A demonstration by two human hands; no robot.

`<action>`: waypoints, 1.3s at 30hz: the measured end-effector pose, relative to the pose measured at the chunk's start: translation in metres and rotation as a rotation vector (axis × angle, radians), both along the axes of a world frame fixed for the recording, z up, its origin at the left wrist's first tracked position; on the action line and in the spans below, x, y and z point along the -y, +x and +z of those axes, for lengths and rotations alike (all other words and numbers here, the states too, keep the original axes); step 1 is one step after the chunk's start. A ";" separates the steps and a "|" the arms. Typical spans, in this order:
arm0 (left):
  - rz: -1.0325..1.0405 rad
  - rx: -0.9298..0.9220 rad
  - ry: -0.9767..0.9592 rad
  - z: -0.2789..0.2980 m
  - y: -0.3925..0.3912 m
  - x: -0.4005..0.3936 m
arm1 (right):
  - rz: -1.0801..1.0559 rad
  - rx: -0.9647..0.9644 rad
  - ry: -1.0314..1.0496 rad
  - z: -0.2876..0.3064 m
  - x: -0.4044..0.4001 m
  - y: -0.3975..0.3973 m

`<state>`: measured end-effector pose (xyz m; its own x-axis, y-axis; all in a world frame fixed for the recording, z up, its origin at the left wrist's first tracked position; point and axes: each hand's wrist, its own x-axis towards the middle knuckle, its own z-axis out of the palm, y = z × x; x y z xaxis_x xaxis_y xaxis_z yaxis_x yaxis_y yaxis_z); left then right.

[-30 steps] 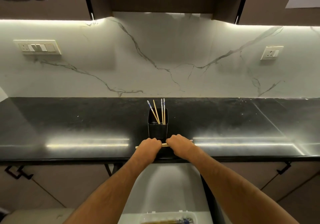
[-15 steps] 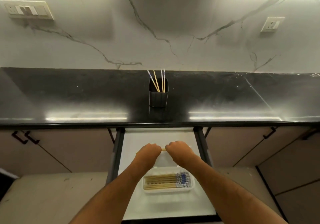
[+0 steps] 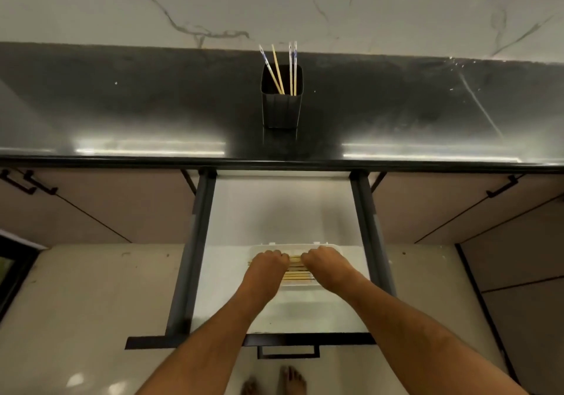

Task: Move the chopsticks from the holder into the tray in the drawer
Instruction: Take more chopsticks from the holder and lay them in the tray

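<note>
Both hands hang low over the white tray (image 3: 293, 291) in the open drawer (image 3: 283, 211), knuckles up and fingers curled under. The left hand (image 3: 268, 265) and the right hand (image 3: 324, 262) sit close side by side, each closed around the same pale chopstick (image 3: 294, 257), which spans the narrow gap between them and pokes out just past the left hand's outer side. That chopstick lies level along the tray's length, at the tray's far side; whether it touches the ones below I cannot tell.

Room to move is hemmed in sideways by the drawer's 2 dark side rails (image 3: 190, 257), which run from the counter (image 3: 122, 104) edge out to the dark front panel (image 3: 305, 339) with its handle. The tray sits in the near half of the drawer, close to the right rail, with bare white drawer floor behind it up to the counter's lip. Overhead the counter edge juts above the drawer's back.

In the tray a row of light wooden chopsticks (image 3: 295, 275) lies parallel, packed touching. Up on the counter, the black square holder (image 3: 282, 110) stands upright, well apart from the hands, with 4 chopsticks (image 3: 276, 68) leaning inside it, some with blue-patterned tops.
</note>
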<state>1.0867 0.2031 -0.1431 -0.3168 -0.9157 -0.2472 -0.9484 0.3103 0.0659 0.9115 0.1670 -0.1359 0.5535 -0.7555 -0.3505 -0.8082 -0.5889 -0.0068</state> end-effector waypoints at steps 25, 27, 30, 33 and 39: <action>0.101 -0.066 0.054 -0.071 0.008 0.018 | 0.005 0.126 0.005 -0.071 0.017 -0.011; 0.151 -0.144 -0.011 -0.067 0.012 0.012 | -0.026 0.202 -0.042 -0.070 0.015 -0.017; 0.283 -0.356 -0.213 -0.063 0.019 0.000 | -0.142 0.434 -0.185 -0.065 0.010 -0.028; 0.602 -0.632 -0.349 -0.059 0.021 -0.006 | -0.467 0.722 -0.307 -0.064 0.006 -0.040; 1.325 -0.824 -0.167 -0.062 0.025 0.005 | -1.334 0.858 -0.110 -0.062 0.009 -0.047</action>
